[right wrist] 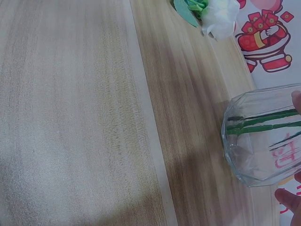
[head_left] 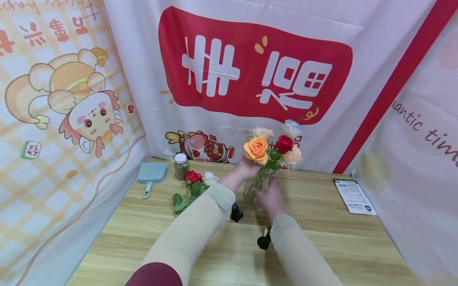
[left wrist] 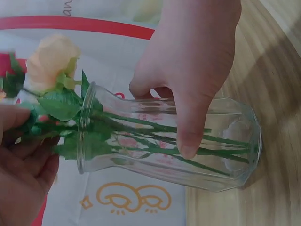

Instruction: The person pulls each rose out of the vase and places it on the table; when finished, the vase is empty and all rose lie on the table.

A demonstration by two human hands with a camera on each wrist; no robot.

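Note:
A clear glass vase (head_left: 253, 191) stands upright on the table with several green stems inside. My right hand (head_left: 272, 197) grips its side, the thumb and fingers around the glass. At the mouth of the vase, my left hand (head_left: 247, 170) pinches the stem of an orange rose (head_left: 256, 150); the left wrist view shows that left hand (left wrist: 23, 162) among the leaves. Beside the orange bloom are a red rose (head_left: 284, 144), pale peach roses (head_left: 293, 155) and a pale bluish-white one (head_left: 292, 128). In the right wrist view the vase base (right wrist: 244, 155) shows, with fingertips at the edge.
Left of the vase, a red rose (head_left: 193, 177) and a white rose (head_left: 210, 178) with leaves are partly hidden by my left sleeve. Behind them stand a white-capped jar (head_left: 181, 167) and a blue-grey dustpan (head_left: 153, 173). A printed packet (head_left: 355, 196) lies at the table's right edge.

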